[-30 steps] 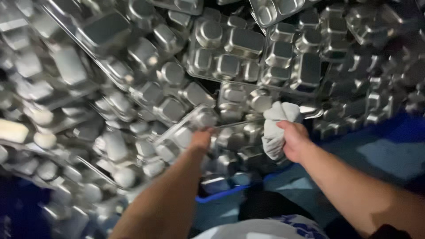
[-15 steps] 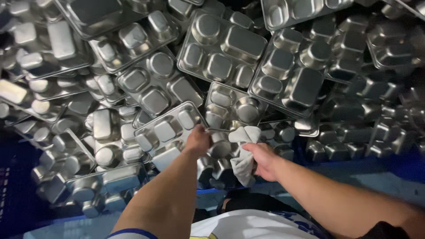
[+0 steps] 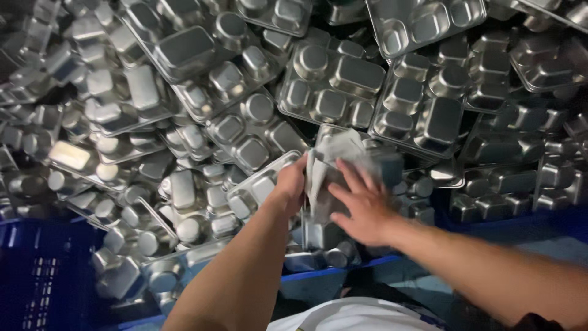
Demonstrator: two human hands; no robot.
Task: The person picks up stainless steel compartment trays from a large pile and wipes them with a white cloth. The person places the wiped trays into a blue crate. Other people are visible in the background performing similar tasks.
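Right now a steel compartment tray point(image 3: 334, 202) stands tilted on edge atop the tray pile point(image 3: 245, 122). The left hand point(image 3: 293, 182) grips its left rim, while the right hand point(image 3: 361, 205), fingers spread, presses a pale cloth point(image 3: 343, 147) flat against its face. Blue crates point(image 3: 37, 282) sit below.

1. Support: blue plastic crates; one latticed wall point(image 3: 37, 282) at 8 o'clock, a blue rim point(image 3: 331, 271) at 6 o'clock, another blue edge point(image 3: 520, 219) at 4 o'clock.
2. Load: a heap of steel compartment trays point(image 3: 233, 122), overlapping, tilted every way, most bottom-up.
3. At 1 o'clock one tray point(image 3: 422, 21) lies face-up, compartments showing.
4. Floor beneath: pale blue patch point(image 3: 551, 248) at 4 o'clock.
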